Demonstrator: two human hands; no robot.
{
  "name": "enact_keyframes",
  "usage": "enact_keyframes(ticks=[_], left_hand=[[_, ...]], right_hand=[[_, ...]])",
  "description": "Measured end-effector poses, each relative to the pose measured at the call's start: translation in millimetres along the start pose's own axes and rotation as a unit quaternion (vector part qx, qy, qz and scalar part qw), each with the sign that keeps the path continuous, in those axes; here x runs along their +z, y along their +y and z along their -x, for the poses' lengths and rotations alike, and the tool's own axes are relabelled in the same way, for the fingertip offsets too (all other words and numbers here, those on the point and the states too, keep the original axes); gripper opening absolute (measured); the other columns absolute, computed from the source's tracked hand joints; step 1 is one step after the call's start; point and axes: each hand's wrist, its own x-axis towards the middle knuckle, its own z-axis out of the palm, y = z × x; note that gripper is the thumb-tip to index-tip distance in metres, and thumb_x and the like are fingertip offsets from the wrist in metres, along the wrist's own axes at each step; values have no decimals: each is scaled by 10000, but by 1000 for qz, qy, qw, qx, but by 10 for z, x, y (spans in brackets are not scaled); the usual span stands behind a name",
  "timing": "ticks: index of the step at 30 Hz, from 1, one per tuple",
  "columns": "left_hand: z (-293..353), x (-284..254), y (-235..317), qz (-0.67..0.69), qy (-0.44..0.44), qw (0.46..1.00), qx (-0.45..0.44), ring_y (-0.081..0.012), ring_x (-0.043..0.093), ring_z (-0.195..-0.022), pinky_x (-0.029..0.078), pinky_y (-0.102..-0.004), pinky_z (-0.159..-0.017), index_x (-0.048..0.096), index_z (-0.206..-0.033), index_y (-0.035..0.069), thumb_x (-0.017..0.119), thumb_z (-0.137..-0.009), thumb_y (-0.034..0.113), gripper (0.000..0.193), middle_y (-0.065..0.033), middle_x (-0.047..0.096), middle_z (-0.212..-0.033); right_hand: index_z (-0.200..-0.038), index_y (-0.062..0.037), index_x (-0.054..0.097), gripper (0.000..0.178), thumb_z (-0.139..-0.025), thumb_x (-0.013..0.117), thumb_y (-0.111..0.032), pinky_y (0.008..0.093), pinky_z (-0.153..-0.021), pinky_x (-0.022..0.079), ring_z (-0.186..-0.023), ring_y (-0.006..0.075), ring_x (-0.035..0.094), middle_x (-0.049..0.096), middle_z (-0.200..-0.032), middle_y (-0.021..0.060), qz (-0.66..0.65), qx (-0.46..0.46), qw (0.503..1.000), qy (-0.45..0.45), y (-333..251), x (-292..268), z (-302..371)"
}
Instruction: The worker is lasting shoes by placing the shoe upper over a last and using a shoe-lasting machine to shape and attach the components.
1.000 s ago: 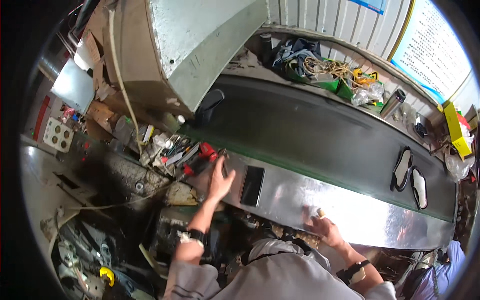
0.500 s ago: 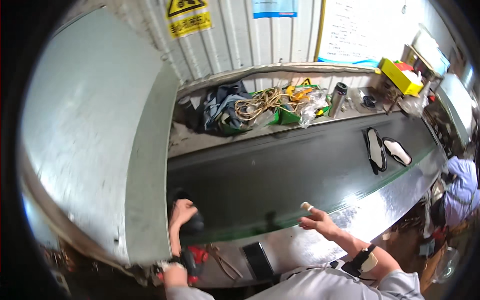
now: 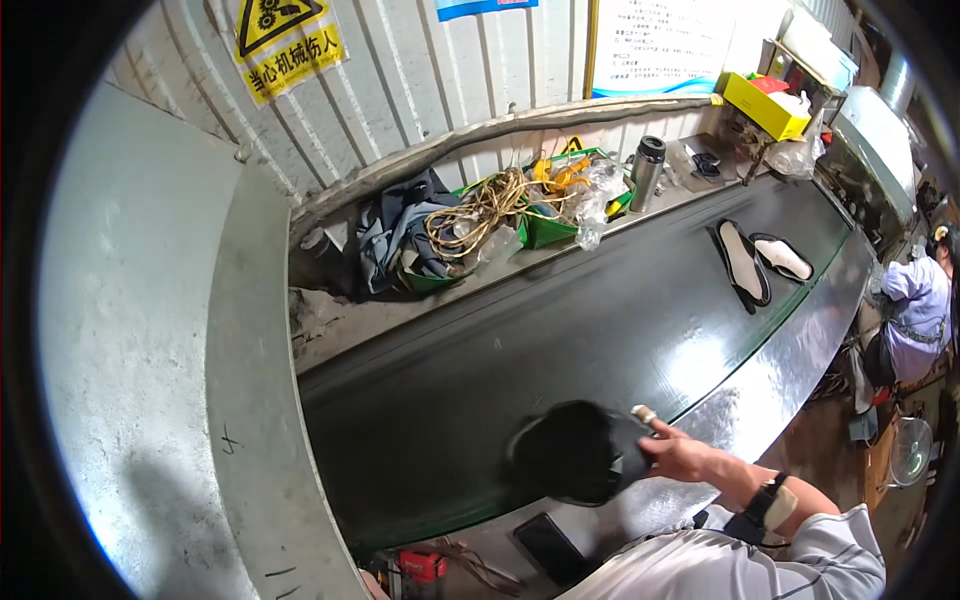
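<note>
My right hand [image 3: 682,455] is closed at the right side of a black rounded item [image 3: 560,450], its thumb and finger against it; a pale wrap covers one fingertip. The item is smeared by motion, and its kind cannot be made out. It is over the near edge of a dark belt [image 3: 430,400]. Farther right, a pair of black shoes [image 3: 742,262] with pale insoles lies on the belt. My left hand is hidden behind the big grey metal panel [image 3: 250,400]; only a sliver of skin shows at its lower edge.
Along the wall stand green bins [image 3: 548,230] with rope, cloth and plastic, and a steel flask [image 3: 647,175]. A yellow box [image 3: 765,108] sits at the back right. On the near metal ledge lie a phone [image 3: 550,548] and a red tool [image 3: 422,565]. A person [image 3: 918,310] is at far right.
The view has shifted left. My left hand, earlier on a dark item beside the panel, has gone out of sight. My right hand, empty before, now holds a black rounded item.
</note>
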Motion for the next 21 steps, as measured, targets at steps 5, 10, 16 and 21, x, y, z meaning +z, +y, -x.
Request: enact_keyframes(ticks=[5, 10, 16, 21], left_hand=[[1119, -78, 519, 98, -37, 992, -66, -375, 521, -1294, 401, -422, -1110, 209, -1582, 123, 759, -757, 128, 991, -254, 492, -1441], [1153, -333, -269, 141, 44, 988, 36, -351, 530, -1279, 432, -424, -1057, 213, -1582, 139, 822, -658, 119, 1107, -211, 511, -1433], [3005, 31, 787, -265, 25, 870, 415, -437, 397, -1314, 361, -552, -1036, 605, -1332, 231, 758, -610, 75, 755, -211, 425, -1428], [4564, 115, 1267, -167, -83, 700, 689, -368, 421, -1276, 330, -522, -1040, 720, -1092, 164, 735, -575, 88, 523, -167, 465, -1367]], right_hand=[[-1555, -301, 263, 659, -1008, 572, -99, 636, -1064, 388, -1304, 253, 511, 521, -1407, 41, 30, 1, 1000, 1, -65, -515, 684], [-1547, -304, 273, 656, -997, 576, -114, 742, -1036, 352, -1319, 363, 490, 438, -1495, 75, -29, 24, 998, -54, 114, -880, 982], [-1463, -186, 379, 496, -1031, 475, -408, 682, -931, 484, -1221, 430, 544, 482, -1440, 121, -145, 36, 986, -75, 205, -1554, 1106], [-1398, -64, 447, 486, -1053, 397, -404, 605, -938, 528, -1201, 426, 556, 549, -1343, 179, -131, 20, 989, -62, 153, -1683, 1235]])
